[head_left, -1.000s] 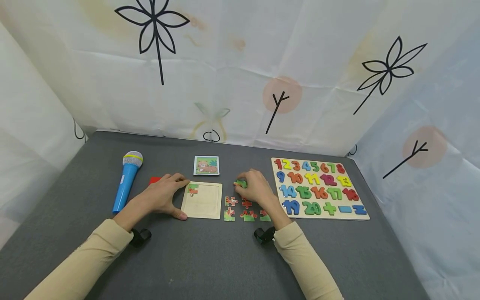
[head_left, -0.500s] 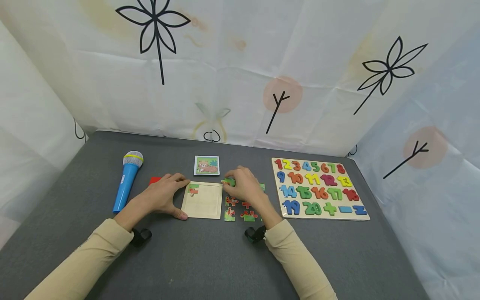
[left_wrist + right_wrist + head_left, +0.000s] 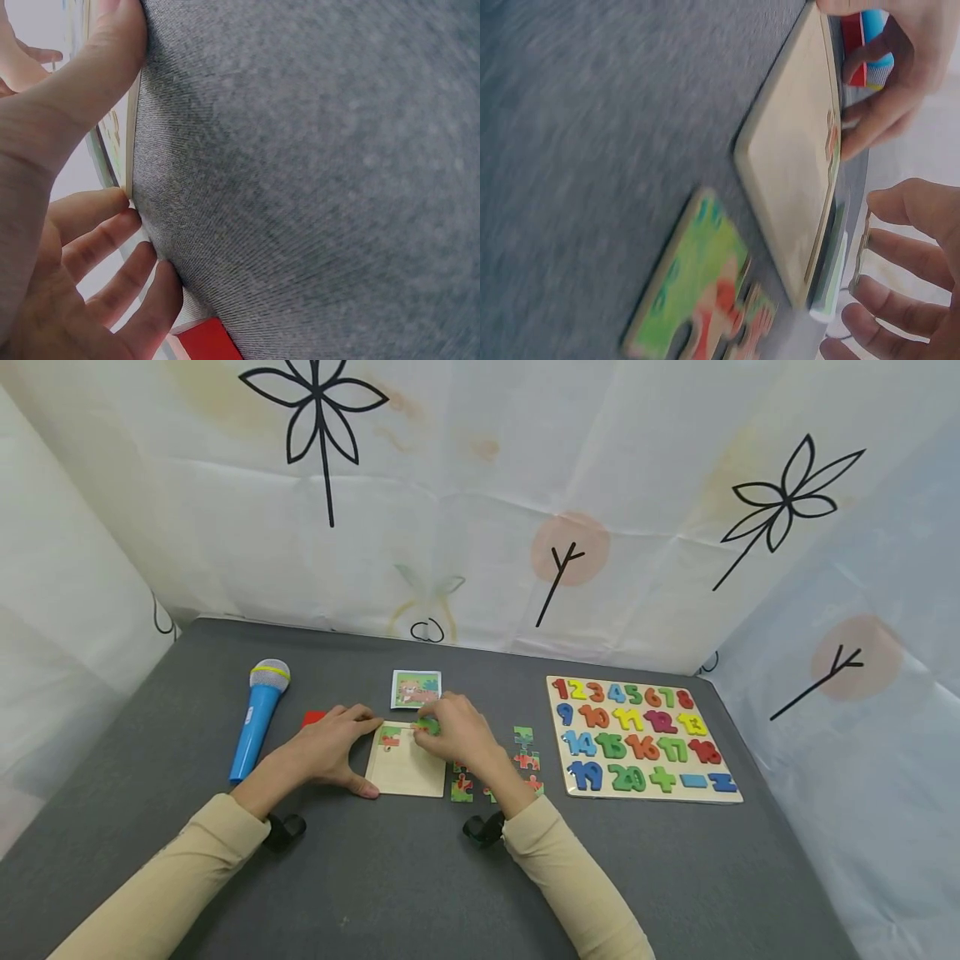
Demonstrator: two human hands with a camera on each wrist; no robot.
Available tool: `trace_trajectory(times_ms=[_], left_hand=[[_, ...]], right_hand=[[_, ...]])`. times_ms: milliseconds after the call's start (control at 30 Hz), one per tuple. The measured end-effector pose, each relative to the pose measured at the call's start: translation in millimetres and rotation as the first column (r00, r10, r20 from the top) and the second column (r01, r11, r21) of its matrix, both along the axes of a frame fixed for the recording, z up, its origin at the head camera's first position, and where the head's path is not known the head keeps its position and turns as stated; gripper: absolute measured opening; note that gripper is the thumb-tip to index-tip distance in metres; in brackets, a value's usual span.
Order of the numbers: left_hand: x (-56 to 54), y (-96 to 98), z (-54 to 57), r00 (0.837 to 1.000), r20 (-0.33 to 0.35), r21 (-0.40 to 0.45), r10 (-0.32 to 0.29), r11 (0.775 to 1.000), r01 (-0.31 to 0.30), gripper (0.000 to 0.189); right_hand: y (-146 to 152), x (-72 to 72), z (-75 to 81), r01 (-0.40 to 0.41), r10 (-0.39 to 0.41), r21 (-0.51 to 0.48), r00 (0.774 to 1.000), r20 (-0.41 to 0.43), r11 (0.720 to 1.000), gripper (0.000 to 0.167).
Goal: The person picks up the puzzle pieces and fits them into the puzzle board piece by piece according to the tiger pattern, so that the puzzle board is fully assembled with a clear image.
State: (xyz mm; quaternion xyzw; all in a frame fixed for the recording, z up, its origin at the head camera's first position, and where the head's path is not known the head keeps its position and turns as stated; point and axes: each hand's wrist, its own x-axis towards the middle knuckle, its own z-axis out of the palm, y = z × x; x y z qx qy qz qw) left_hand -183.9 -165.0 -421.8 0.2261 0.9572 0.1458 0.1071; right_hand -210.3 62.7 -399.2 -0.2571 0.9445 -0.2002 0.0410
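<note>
My left hand [image 3: 330,750] lies along the left edge of a square wooden puzzle tray [image 3: 405,772], thumb at its near corner and fingertips at its far corner. In the tray's far left corner sits a green-and-red puzzle piece [image 3: 390,737]. My right hand [image 3: 459,731] pinches another puzzle piece [image 3: 428,725], mostly green, above the tray's far right part. In the right wrist view that thin piece [image 3: 862,251] shows edge-on between thumb and fingers. Several loose puzzle pieces [image 3: 522,735] lie right of the tray, partly hidden by my right hand and wrist.
Behind the tray lies a small picture card [image 3: 414,687]. A blue toy microphone [image 3: 257,722] is at the left, and a red object [image 3: 312,717] shows behind my left hand. A number puzzle board [image 3: 645,739] covers the right side. White printed cloth [image 3: 480,502] walls the table.
My right hand has carried the green puzzle piece leftward, from beside the tray to above its far right part, uncovering some loose pieces. The left hand stays at the tray's edge.
</note>
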Motion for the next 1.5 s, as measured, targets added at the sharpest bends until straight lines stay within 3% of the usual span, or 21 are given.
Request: trace_trajectory(times_ms=[533, 933, 1500], left_hand=[[-1.3, -1.0, 0.0, 1.0, -0.012, 0.001, -0.007, 1.0, 0.007, 0.11], [1.0, -0.1, -0.4, 1.0, -0.01, 0.01, -0.001, 1.0, 0.001, 0.109], [-0.2, -0.8, -0.5, 1.0, -0.01, 0.008, 0.005, 1.0, -0.005, 0.11]], right_hand=[[-23, 1.6, -4.1, -0.005, 0.001, 0.084, 0.999, 0.051, 0.996, 0.029], [-26, 5.2, -7.9, 0.021, -0.025, 0.172, 0.999, 0.024, 0.985, 0.031], [-26, 7.0, -8.4, 0.039, -0.04, 0.184, 0.999, 0.0, 0.982, 0.03]])
